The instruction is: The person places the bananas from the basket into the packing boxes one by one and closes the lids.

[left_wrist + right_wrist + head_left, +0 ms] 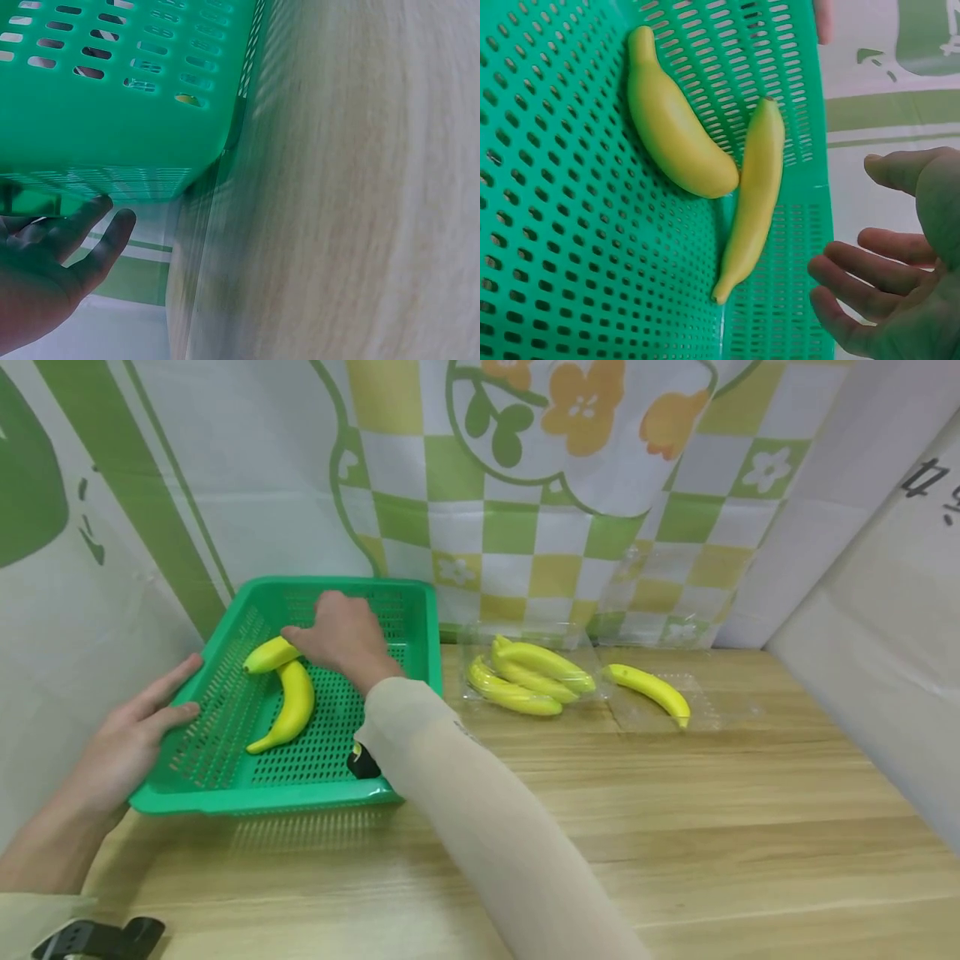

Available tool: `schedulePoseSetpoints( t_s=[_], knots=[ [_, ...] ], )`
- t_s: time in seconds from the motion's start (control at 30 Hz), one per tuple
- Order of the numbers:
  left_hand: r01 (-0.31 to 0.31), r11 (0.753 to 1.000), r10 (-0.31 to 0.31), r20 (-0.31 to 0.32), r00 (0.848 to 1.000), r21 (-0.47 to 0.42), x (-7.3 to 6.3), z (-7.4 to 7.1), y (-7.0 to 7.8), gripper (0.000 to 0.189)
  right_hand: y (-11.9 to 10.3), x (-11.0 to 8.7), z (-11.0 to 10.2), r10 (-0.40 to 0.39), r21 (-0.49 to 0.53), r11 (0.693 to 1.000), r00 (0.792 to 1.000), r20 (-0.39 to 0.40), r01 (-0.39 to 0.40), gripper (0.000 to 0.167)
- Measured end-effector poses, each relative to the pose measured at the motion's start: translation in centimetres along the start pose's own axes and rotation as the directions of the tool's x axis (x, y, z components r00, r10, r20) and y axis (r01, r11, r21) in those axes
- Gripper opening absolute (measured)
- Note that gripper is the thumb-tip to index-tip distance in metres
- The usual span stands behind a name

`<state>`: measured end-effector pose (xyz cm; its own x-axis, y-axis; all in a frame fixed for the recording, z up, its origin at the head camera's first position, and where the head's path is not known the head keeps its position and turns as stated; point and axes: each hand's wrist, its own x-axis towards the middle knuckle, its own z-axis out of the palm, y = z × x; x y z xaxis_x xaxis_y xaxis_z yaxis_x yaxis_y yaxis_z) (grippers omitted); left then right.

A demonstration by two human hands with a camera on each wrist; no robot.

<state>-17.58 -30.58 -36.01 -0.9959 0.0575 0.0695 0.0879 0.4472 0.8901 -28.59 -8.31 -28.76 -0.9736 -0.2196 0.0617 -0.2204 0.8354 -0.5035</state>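
Green, the basket at left of frame is touched by the left hand, fingers straight, and two bananas inside, ungripped by the right hand, fingers loose, could be rolled if the basket is tipped.

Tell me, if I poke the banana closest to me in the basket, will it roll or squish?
That banana might rock or spin more than roll far, since it's so curved. It's probably firm, as it looks plump with no dents, though pictures can't prove that. It could nudge the other banana, because its end lies right against it.
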Motion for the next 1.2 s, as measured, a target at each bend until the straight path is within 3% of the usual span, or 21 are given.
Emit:
schedulePoseSetpoints(
  t_s=[0.17,0.3,0.9,1.2],
  knots=[
    [0.003,1.000,-0.003,-0.003,1.000,-0.009,0.1,-0.1,-0.1,0.060,0.1,0.1,0.9,0.011,-0.066,0.998,0.995,0.100,-0.005,0.039],
    [0.004,1.000,-0.004,-0.005,1.000,-0.010,0.2,-0.1,-0.2,0.060,0.5,0.3,1.7,0.035,-0.058,0.998,0.986,0.162,-0.025,0.039],
    [0.022,1.000,-0.022,-0.001,1.000,0.008,0.2,0.0,0.1,0.060,0.9,0.6,3.6,0.113,-0.120,0.989,0.959,0.259,-0.084,0.033],
    [0.020,1.000,-0.020,-0.011,1.000,-0.006,0.2,0.0,-0.1,0.060,1.0,0.9,3.9,0.101,-0.158,0.986,0.950,0.295,-0.056,0.034]
  ],
)
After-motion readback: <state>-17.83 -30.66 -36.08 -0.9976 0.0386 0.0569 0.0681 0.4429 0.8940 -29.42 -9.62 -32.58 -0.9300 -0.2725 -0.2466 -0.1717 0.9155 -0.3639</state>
